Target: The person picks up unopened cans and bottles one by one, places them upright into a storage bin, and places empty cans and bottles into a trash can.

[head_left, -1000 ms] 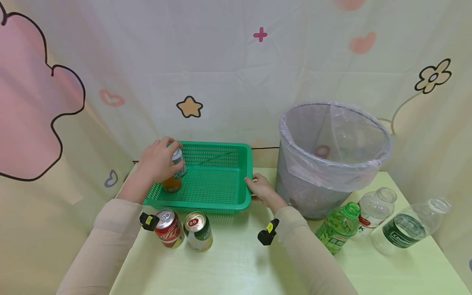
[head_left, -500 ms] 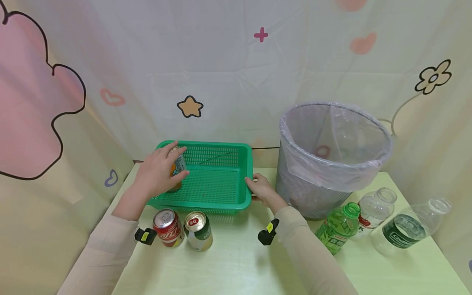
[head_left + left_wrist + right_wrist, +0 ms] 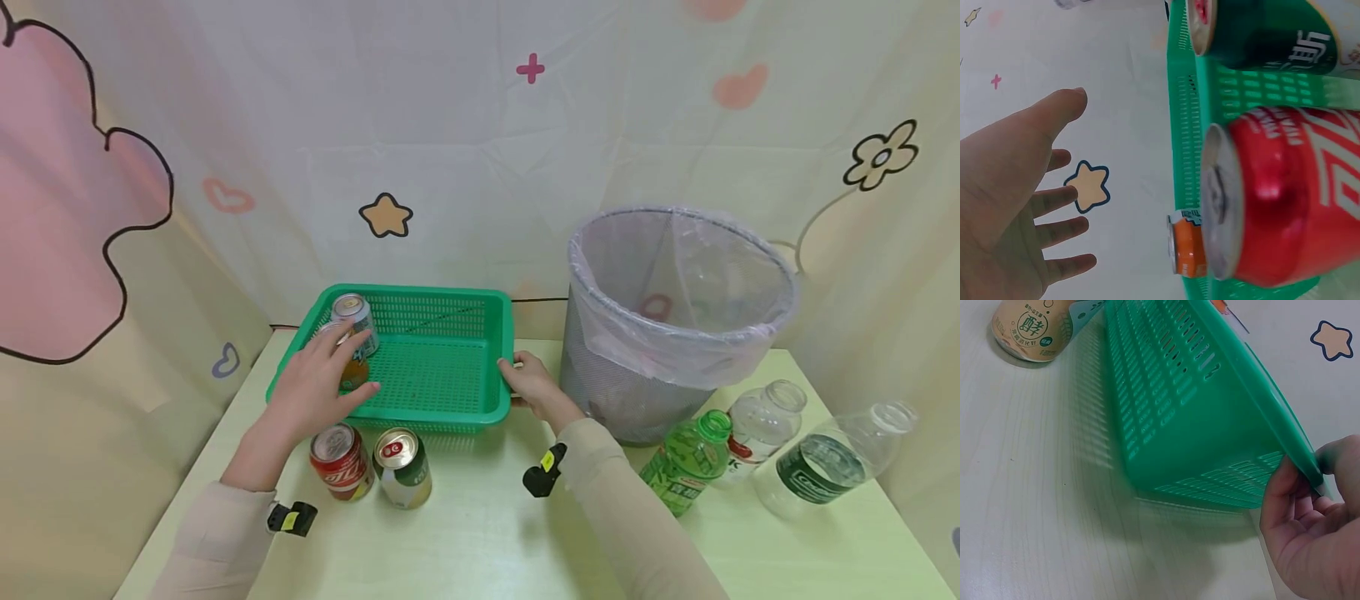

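Observation:
In the head view, my left hand [image 3: 311, 387] hovers over the front left of a green plastic basket [image 3: 427, 414], fingers spread and holding nothing. Just beyond its fingers an orange soda can [image 3: 356, 375] stands in the basket, partly hidden by the hand. Behind that is a light-coloured can [image 3: 363, 318]. The right hand [image 3: 532, 382] grips the basket's right rim, thumb on top and fingers curled under, as the right wrist view shows on the rim [image 3: 1272, 400]. In front of the basket stand a red cola can [image 3: 343, 468] and a green-and-white can [image 3: 405, 477].
A mesh bin [image 3: 630, 400] with a pinkish liner stands right of the basket. At the table's right are a green bottle [image 3: 690, 467], a clear bottle with a red-marked label [image 3: 761, 421] and a clear bottle with a dark green label [image 3: 821, 468]. A printed curtain [image 3: 465, 150] hangs behind.
My left hand has let go of the orange can and drawn back toward the front left, uncovering the cans in the basket. The right hand still holds the rim.

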The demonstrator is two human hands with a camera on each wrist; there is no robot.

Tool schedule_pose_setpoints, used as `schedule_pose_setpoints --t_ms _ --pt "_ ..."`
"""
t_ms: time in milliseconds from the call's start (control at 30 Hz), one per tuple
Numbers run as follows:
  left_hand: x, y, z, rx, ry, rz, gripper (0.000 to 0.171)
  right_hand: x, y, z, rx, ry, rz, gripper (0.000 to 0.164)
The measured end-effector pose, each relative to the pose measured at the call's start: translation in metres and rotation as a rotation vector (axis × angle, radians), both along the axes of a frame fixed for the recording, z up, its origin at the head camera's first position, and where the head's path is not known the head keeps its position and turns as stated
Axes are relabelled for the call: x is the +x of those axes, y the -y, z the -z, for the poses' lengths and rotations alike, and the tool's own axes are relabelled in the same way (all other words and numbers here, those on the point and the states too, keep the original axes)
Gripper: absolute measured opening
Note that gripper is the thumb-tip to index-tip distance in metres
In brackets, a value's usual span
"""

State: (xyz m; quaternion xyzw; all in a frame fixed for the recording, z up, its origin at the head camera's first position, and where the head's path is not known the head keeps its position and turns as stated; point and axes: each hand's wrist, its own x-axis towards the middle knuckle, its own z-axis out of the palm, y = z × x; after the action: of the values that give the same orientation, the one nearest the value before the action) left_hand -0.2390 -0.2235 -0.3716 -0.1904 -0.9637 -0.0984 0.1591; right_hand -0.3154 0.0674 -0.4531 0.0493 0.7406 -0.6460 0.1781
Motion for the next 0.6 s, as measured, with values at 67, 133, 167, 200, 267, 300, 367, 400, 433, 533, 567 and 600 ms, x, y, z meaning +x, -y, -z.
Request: schedule_pose_setpoints --t_ms 67,133,167,200,267,300,367,400,433,533,567,600 --pt "0.004 0.003 0.004 0.016 0.013 -0.023 0.069 0.000 0.000 0.000 -0.001 0.001 0.000 0.029" --pt "0.009 0.005 0.009 0.029 0.024 -0.038 0.070 0.001 0.000 0.000 0.001 -0.005 -0.001 0.028" --pt "0.011 0.006 0.011 0.037 0.027 -0.043 0.070 0.001 0.000 0.000 0.001 -0.006 -0.001 0.028" --pt "0.014 0.007 0.014 0.042 0.026 -0.046 0.070 0.001 -0.001 -0.001 0.003 -0.007 0.001 0.028" --pt "0.019 0.009 0.018 0.050 0.022 -0.051 0.069 0.001 0.000 -0.001 0.005 -0.009 0.001 0.028" --pt "0.021 0.010 0.019 0.054 0.019 -0.051 0.069 0.002 0.000 -0.001 0.008 -0.008 0.000 0.028" --pt "0.026 0.011 0.023 0.058 0.012 -0.053 0.069 0.002 0.000 -0.001 0.008 -0.004 -0.001 0.028" --pt "0.028 0.012 0.025 0.059 0.009 -0.054 0.069 0.002 0.000 -0.001 0.010 -0.007 -0.004 0.028" --pt "0.030 0.012 0.027 0.059 0.010 -0.055 0.069 0.002 0.000 -0.001 0.011 -0.009 -0.006 0.028" --pt "0.036 0.013 0.032 0.066 0.015 -0.054 0.068 0.002 0.000 -0.001 0.010 -0.005 -0.007 0.028" --pt "0.038 0.013 0.033 0.065 0.016 -0.054 0.068 0.002 0.000 -0.001 0.011 -0.005 -0.008 0.029" --pt "0.040 0.013 0.034 0.064 0.018 -0.053 0.068 0.002 0.000 0.000 0.014 -0.007 -0.009 0.029"
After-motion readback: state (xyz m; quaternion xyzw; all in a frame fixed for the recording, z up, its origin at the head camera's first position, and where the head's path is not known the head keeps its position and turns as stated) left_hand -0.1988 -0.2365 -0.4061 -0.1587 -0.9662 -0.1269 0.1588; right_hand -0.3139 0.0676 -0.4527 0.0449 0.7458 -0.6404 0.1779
